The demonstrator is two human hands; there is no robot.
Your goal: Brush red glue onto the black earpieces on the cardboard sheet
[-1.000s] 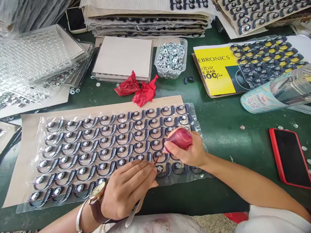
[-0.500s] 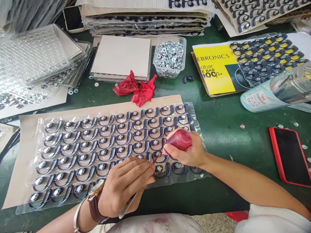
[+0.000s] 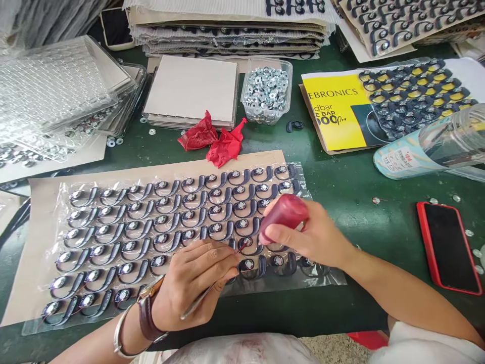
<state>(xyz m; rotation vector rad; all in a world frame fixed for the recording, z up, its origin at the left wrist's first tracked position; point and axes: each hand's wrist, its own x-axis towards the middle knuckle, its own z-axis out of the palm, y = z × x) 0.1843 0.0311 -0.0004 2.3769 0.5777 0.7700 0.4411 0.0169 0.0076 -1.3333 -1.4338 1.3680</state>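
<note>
My left hand (image 3: pixel 200 283) is closed around metal tweezers (image 3: pixel 195 303); their handle end sticks out below the palm. Their tip, near thin red wires, touches or hovers by one black ear-hook part (image 3: pixel 247 243) with a round silver speaker. My right hand (image 3: pixel 314 232) grips a dark red squeeze bottle (image 3: pixel 286 217), tilted just beside and above that same part. Its nozzle is mostly hidden. Rows of similar ear-hook parts (image 3: pixel 162 205) lie on clear plastic film (image 3: pixel 303 174) over a tan cardboard sheet (image 3: pixel 45 202).
Behind the sheet are red crumpled scraps (image 3: pixel 226 144), a white-topped stack (image 3: pixel 193 86) and a clear tub of silver discs (image 3: pixel 267 88). On the right lie a red-cased phone (image 3: pixel 449 247), a jar (image 3: pixel 428 144) and a yellow printed box sheet (image 3: pixel 333 111). Clear trays (image 3: pixel 56 86) pile up left.
My right hand has lifted slightly to the right with the bottle, away from the speaker part. My left hand stays almost in place with the tweezers.
</note>
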